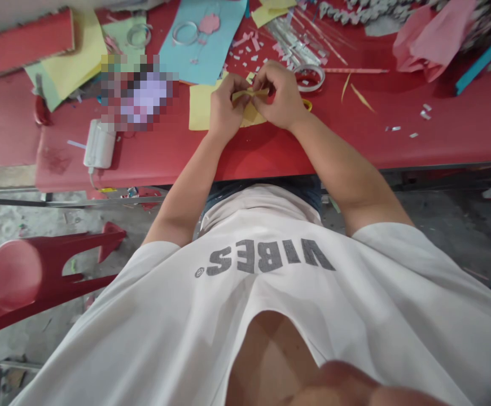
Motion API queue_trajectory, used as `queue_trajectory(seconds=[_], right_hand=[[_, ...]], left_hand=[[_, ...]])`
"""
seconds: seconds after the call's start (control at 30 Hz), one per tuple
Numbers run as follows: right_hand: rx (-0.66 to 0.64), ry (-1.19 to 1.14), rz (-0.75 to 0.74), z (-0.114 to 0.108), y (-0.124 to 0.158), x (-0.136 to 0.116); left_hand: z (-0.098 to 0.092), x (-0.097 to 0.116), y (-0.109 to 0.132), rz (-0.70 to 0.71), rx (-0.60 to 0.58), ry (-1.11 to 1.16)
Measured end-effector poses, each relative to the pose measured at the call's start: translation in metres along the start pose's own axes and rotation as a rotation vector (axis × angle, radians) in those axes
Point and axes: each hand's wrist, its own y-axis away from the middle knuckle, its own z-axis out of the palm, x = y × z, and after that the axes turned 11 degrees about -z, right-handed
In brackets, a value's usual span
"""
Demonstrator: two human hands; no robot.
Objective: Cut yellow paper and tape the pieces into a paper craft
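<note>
Our left hand (225, 107) and right hand (281, 96) are together, the fingertips of both pinching a narrow yellow strip (249, 94) of paper. The strip bends between them, its ends partly hidden by our fingers, and it sits over a yellow sheet (200, 107) near the far edge of the red table (461, 129).

The only writing we can read is VIBES, in grey letters with a small circled mark, upside down in this view on our white T-shirt (266, 256).

Just right of the yellow sheet lies a clear tape roll (308, 78), with a yellow ring (307, 105) almost touching our right hand. Beyond the sheet are paper scraps (245, 56), then a blue card (203, 42) carrying a pink cutout (209, 23) and a thin ring (185, 32). Farther right of the sheet we see a thin stick (355, 70), silver scraps (425, 111) and crumpled pink paper (432, 34). To the sheet's left, a pixelated patch (137, 93) hides what lies there, and a white charger (99, 144) with a cable sits nearer the table edge. Well left of the sheet and below the table, a red plastic chair (14, 276) stands on the concrete floor (38, 237).
</note>
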Motion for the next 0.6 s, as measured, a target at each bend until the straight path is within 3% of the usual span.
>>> queue_trajectory(seconds=[0.4,0.6], right_hand=[[-0.045,0.043,0.127,0.0024,-0.0005,0.0008],[-0.040,0.011,0.107,0.0023,-0.0010,0.0018]], left_hand=[[0.0008,0.0090,0.0021,-0.040,0.005,-0.043],[0.0014,0.0077,-0.0008,-0.055,0.011,-0.042]])
